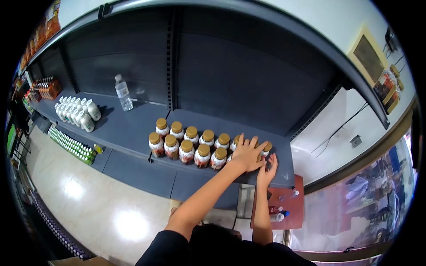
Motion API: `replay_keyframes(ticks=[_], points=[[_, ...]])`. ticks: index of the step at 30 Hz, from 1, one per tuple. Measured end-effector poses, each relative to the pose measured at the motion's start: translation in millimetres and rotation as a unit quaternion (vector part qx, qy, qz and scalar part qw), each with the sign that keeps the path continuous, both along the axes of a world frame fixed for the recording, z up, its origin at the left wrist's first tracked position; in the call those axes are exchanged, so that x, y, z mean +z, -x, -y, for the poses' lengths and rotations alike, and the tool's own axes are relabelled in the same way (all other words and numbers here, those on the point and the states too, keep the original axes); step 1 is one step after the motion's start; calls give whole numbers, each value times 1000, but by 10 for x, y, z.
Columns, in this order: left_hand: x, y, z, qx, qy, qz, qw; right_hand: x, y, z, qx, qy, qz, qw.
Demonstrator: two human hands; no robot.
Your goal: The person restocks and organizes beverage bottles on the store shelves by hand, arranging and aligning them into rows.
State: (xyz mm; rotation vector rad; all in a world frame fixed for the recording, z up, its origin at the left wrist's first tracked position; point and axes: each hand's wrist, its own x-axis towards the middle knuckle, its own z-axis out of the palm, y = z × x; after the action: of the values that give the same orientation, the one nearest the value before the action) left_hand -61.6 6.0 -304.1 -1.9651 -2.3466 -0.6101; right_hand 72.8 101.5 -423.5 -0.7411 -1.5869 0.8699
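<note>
Two rows of jars [202, 156] with gold lids and white-and-red labels stand upright on a dark grey shelf [128, 133]. My left hand [249, 153] lies over the jars toward the right end, its fingers spread across the lids and hiding some of them. Beside the right end of the front row is my right hand [266, 172], fingers pointing up and apart, close against the jars. Whether it touches one I cannot tell. At the back right corner of the group, a gold-lidded jar [266, 149] shows past my left fingers.
Left along the shelf stand a clear water bottle [124, 94], white bottles [76, 111] and orange-brown bottles [48, 88]. Green bottles [73, 144] line a lower level. A red stool-like surface [290, 206] holding small bottles is below right. An upper shelf edge [248, 6] arches overhead.
</note>
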Motion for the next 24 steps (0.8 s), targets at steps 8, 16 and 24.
replay_keyframes(ticks=[8,16,24], points=[[52,-6,-8,2,46,-16,999,933,-582,-440,-193,-158,-91,964],[22,14,-34,-12,52,-9,999,3150,-1080,-664,-336,-415,-265,803],[88,9,20,-16,56,1,998,4512,-978,-770,-241,-372,-167,881]])
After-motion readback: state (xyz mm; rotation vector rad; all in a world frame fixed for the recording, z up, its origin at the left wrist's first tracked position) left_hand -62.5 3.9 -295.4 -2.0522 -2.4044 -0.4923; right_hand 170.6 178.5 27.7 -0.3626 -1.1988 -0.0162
